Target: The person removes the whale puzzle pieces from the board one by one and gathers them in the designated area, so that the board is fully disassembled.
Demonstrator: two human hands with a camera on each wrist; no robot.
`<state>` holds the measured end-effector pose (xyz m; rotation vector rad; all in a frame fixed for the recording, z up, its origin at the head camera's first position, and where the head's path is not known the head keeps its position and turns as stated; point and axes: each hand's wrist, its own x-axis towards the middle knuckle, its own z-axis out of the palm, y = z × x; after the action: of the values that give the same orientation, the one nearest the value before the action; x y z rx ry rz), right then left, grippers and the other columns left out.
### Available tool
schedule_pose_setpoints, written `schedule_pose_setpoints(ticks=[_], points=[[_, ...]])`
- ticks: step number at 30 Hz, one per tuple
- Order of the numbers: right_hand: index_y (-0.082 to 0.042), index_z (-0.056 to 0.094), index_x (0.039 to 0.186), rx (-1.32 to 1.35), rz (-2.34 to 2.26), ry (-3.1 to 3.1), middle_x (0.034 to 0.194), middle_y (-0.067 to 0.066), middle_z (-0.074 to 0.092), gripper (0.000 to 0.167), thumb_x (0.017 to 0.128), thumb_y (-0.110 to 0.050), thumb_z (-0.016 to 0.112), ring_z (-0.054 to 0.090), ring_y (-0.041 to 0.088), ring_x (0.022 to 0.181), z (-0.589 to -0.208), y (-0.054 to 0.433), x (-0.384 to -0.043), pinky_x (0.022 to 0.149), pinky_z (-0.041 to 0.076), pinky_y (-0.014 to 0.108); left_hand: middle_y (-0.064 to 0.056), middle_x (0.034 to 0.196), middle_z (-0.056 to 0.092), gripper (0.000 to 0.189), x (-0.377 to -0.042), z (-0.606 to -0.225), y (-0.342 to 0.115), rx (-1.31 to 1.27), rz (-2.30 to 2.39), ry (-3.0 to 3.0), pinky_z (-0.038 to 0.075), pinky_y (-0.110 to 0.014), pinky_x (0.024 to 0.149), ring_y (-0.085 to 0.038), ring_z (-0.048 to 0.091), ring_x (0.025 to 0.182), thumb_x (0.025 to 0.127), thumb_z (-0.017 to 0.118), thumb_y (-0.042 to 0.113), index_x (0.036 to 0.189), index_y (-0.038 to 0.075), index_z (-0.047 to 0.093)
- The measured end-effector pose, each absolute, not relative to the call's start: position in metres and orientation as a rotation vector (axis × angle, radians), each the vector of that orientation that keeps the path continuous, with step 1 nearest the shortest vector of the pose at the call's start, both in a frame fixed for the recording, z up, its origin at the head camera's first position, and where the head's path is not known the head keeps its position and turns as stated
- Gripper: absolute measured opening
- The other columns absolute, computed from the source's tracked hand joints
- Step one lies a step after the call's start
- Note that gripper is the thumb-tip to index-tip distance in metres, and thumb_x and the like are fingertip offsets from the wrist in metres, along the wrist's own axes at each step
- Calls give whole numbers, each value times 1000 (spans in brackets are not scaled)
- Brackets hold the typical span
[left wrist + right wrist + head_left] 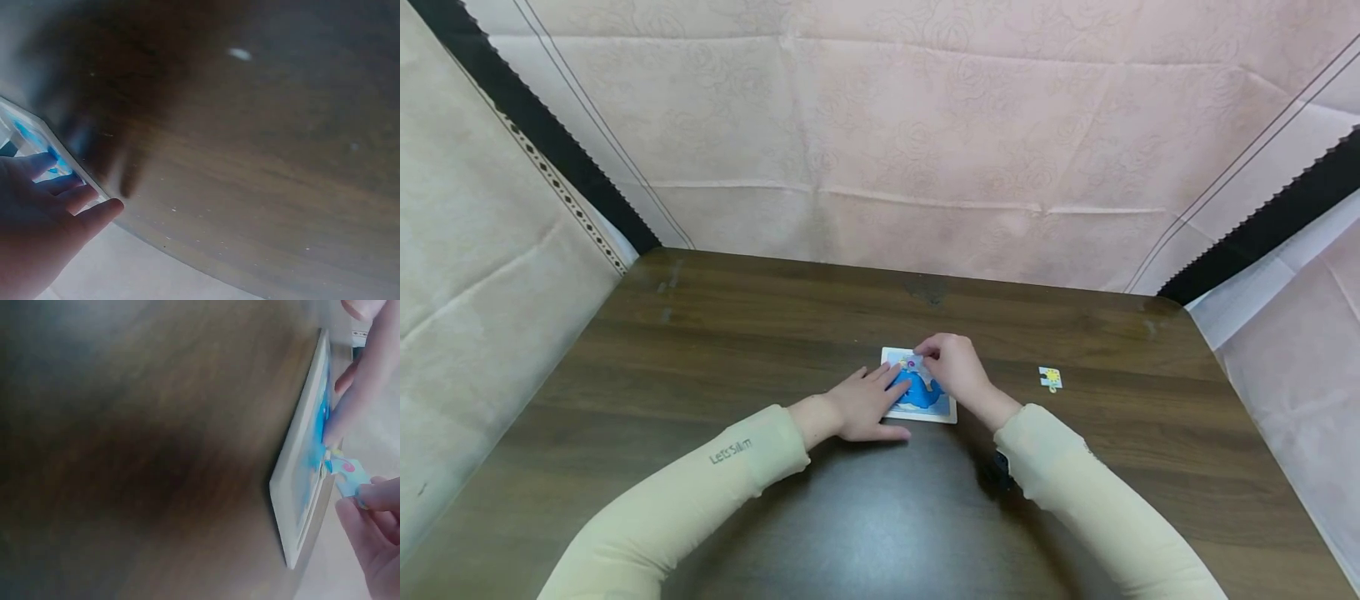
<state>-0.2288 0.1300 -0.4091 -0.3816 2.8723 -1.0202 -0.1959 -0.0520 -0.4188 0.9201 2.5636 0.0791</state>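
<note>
And here's the right hand [958, 364], a puzzle piece [347, 472] pinched at one end between thumb and fingers, perhaps to leave the other end free; right below that grip lies the picture board [951, 410], though whether piece touches board is hard to call. Left of the grip, the left hand [865, 407] lies spread, grasping nothing, fingers over the board, presumably steadying it; well to the grip's right, a loose piece [1051, 377] sits on the table [760, 333], out of the way.
</note>
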Motion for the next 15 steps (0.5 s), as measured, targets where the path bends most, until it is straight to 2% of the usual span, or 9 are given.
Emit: schedule_pose_setpoints(ticks=[10, 15], points=[[-1, 65, 115, 75, -1400, 2487, 117, 20, 62, 26, 90, -7, 60, 68, 26, 94, -414, 166, -245, 84, 54, 35, -4, 159, 11, 82, -195, -422, -54, 919, 83, 2564, 17, -52, 116, -24, 10, 147, 86, 41, 67, 151, 20, 20], [-1, 62, 120, 189, -1468, 2384, 119, 20, 59, 30, 90, -8, 60, 68, 16, 85, -412, 182, -249, 85, 54, 32, -5, 159, 11, 83, -195, -423, -54, 932, 76, 2571, 17, -51, 116, -24, 10, 147, 86, 42, 68, 151, 20, 20]])
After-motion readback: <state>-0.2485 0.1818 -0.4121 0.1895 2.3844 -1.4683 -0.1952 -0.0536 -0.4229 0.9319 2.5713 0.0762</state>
